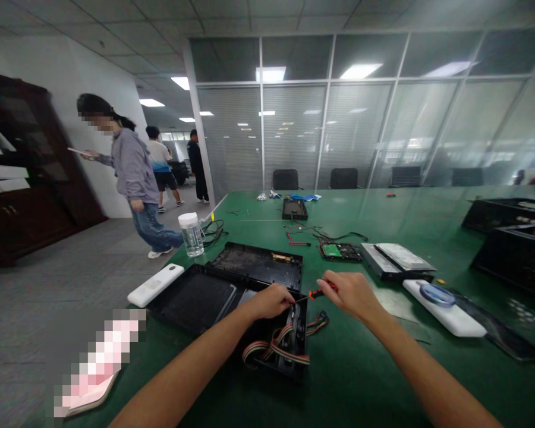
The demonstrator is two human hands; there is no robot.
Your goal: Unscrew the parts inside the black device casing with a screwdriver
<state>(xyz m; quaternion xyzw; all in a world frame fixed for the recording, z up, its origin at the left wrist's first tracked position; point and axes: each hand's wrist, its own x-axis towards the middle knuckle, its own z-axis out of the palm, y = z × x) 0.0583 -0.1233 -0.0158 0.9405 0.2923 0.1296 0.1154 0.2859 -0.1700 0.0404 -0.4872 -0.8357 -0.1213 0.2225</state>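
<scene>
An opened black device casing (pixel 196 300) lies on the green table (pixel 361 380) in front of me, with striped ribbon cables (pixel 274 348) spilling out at its near right end. My left hand (pixel 270 300) rests on the casing's right part, fingers curled at its edge. My right hand (pixel 350 292) grips a small orange-handled screwdriver (pixel 317 293) whose thin tip points left toward my left hand and the casing. A separate black cover (pixel 261 266) lies just behind the casing.
A white bar-shaped object (pixel 155 285) and a clear jar (pixel 191 235) stand left of the casing. A green circuit board (pixel 339 251), a drive (pixel 396 260), another white bar (pixel 446 306) and black crates (pixel 512 238) lie to the right. Several people stand at far left.
</scene>
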